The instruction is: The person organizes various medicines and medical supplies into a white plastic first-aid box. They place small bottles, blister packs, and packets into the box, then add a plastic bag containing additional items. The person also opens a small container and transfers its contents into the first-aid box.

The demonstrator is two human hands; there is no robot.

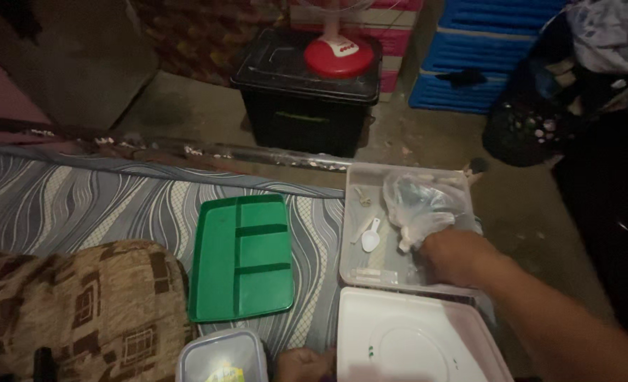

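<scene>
Patterned mattress [80, 205] carries green tray [241, 258], clear box [370, 272].

Crumpled clear plastic bag [416, 205] lying inside a clear rectangular container [370, 272], right of a green tray, lid off.

A crumpled clear plastic bag [416, 205] lies in the clear bin [356, 269].
</scene>
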